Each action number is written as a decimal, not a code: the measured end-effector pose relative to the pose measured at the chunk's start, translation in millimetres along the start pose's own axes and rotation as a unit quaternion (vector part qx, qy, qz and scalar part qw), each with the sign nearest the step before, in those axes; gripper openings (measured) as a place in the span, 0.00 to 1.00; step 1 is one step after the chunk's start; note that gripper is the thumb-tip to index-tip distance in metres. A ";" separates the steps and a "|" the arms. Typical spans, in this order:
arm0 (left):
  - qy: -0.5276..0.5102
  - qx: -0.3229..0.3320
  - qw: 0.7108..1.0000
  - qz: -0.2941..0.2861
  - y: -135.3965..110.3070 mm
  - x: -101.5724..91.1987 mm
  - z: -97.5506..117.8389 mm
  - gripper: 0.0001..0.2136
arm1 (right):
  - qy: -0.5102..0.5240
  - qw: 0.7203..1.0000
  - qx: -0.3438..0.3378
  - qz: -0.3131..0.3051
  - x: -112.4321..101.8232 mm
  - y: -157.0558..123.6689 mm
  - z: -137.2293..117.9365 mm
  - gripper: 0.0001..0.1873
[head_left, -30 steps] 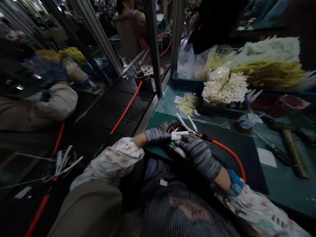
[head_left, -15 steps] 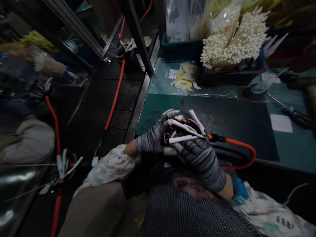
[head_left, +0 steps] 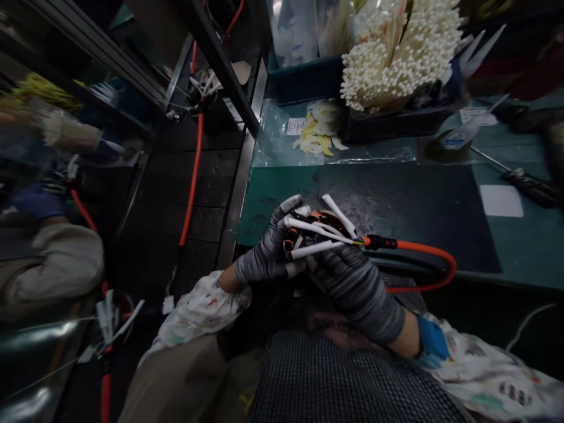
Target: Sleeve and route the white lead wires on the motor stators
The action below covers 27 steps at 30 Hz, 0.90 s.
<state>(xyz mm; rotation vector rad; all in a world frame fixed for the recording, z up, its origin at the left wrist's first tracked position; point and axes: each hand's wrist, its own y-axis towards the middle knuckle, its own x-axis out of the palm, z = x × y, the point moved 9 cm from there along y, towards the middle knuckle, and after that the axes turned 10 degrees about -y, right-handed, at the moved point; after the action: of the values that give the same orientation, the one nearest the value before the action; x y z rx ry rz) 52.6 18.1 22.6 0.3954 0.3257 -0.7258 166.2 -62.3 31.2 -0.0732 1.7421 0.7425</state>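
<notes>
Both my gloved hands hold a black and orange ring-shaped wound part, like a motor stator, just over the near edge of the bench. My left hand curls around its left side, fingers over the top rim. Under the near side is my right hand, closed against it; those fingertips are hidden beneath. Several white-sleeved leads lie across the ring, one slanting up beyond it. They meet at a black collar joined to an orange cable, which loops right and back under the bench edge.
Beyond sits a bundle of thin white-tipped tubes in a dark tray. Nearby are a plastic bag, yellow and white strips, and a screwdriver. On the left, a conveyor carries similar cabled parts. A co-worker's purple-gloved hand shows farther left.
The whole view has shifted a little, so the bench items sit slightly left and higher. Both hands keep their hold on the stator, with hardly any change in its pose.
</notes>
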 end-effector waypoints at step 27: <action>0.111 0.092 0.989 -0.008 25.5 23.8 44.0 0.43 | 0.157 0.980 0.118 0.026 -18.9 5.8 99.3 0.44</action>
<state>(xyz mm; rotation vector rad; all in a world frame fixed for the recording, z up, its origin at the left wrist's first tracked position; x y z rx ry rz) 93.6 1.7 57.3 0.6519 0.4749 -0.7319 254.3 -13.0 39.0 0.0191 2.1301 0.5785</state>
